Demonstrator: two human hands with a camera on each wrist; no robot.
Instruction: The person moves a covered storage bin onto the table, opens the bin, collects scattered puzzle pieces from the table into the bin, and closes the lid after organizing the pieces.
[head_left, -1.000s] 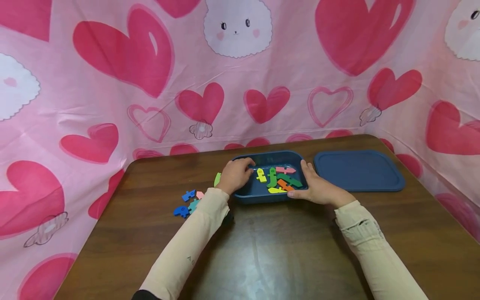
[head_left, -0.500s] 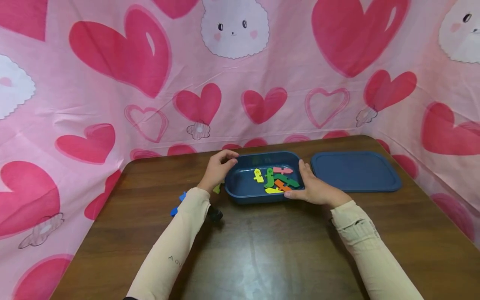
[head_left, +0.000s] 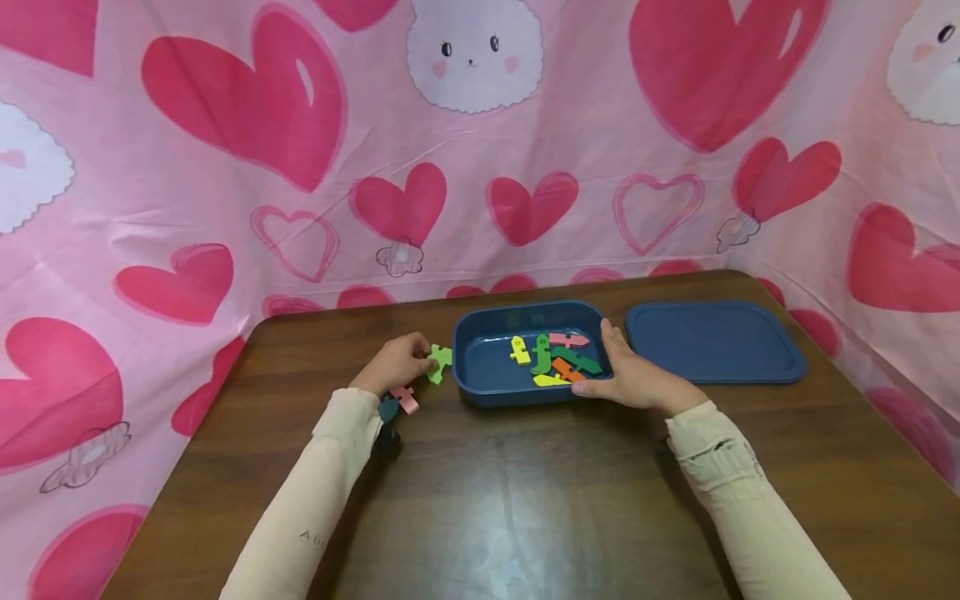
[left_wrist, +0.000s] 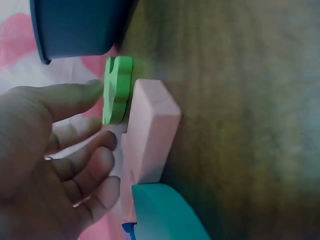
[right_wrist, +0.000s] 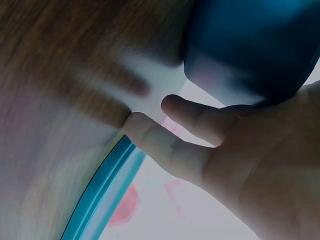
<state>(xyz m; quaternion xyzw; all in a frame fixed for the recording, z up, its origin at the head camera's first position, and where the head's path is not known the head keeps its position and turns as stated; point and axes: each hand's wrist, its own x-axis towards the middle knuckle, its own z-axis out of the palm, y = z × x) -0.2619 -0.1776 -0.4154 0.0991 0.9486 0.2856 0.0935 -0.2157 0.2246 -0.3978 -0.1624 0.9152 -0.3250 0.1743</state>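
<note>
A dark blue plastic box [head_left: 480, 398] stands on the table with several flat puzzle pieces inside, among them a pink piece [head_left: 567, 340] and a yellow piece [head_left: 520, 350]. Left of the box, my left hand [head_left: 393, 364] reaches to a light green puzzle piece [head_left: 439, 363]; thumb and index tips lie at its edge, and no grip shows. Beneath that hand are a pink puzzle piece [left_wrist: 152, 130] and a teal piece [left_wrist: 167, 212]. My right hand [head_left: 637, 375] rests against the box's right end, thumb at the front corner and fingers extended along the side.
To the right of the box lies a flat dark blue lid [head_left: 716, 342]. The brown wooden table [head_left: 517, 492] meets a pink heart-printed cloth [head_left: 480, 233] at the back and sides. My left forearm covers part of the table's left side.
My left hand has come out of the box, over its left rim, and down to the light green piece. The right hand has stayed at the box's right end.
</note>
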